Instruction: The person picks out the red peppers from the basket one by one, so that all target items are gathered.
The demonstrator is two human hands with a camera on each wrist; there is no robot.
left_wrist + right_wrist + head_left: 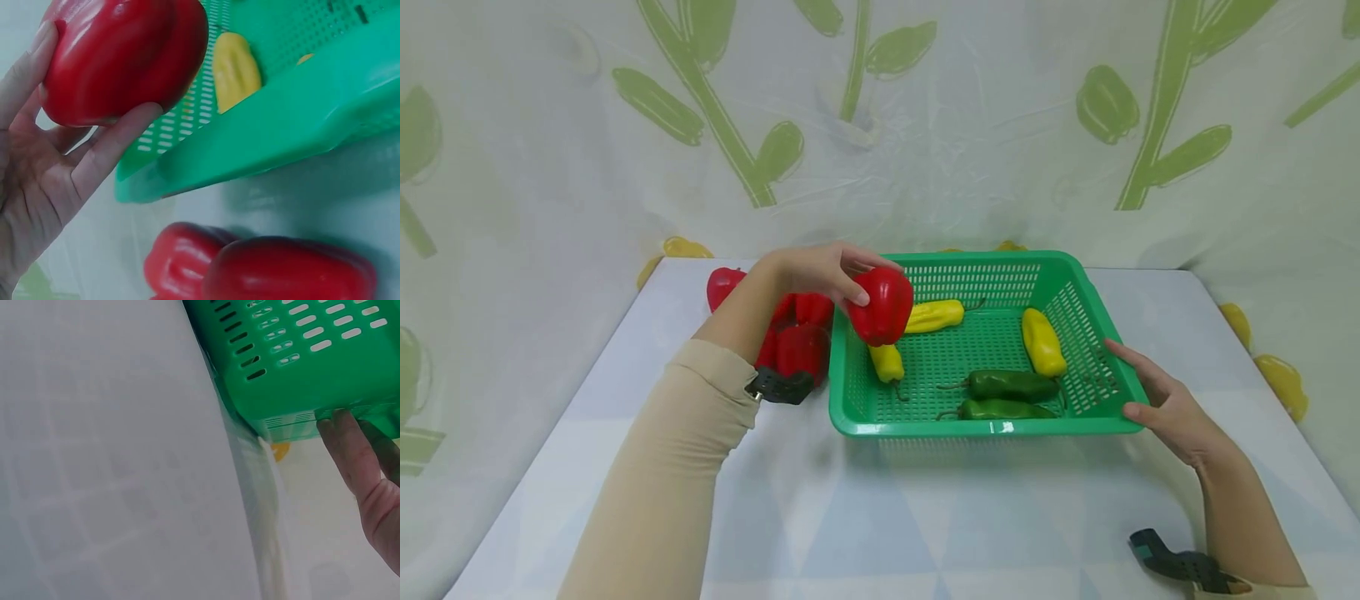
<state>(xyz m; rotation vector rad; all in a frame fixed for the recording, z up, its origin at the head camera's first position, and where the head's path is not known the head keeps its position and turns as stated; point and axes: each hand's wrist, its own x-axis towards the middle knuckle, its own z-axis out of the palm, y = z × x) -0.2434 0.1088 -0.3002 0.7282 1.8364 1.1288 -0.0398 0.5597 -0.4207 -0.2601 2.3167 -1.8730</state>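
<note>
My left hand [817,271] holds a red bell pepper [886,307] over the left end of a green plastic basket [985,428]. In the left wrist view thumb and fingers wrap the pepper [125,59], above the basket's rim. At the basket's right end my right hand [1183,425] grips the rim; the right wrist view shows its fingers [353,447] against the rim's edge. Inside the basket lie yellow peppers [1043,342], one partly hidden behind the held pepper, and two long green peppers [1011,385] along the near side.
Left of the basket, several red bell peppers [802,350] are grouped on the table [880,517], partly covered by my left forearm. A white curtain [970,167] with green plant prints hangs behind the table. Dark straps circle both wrists.
</note>
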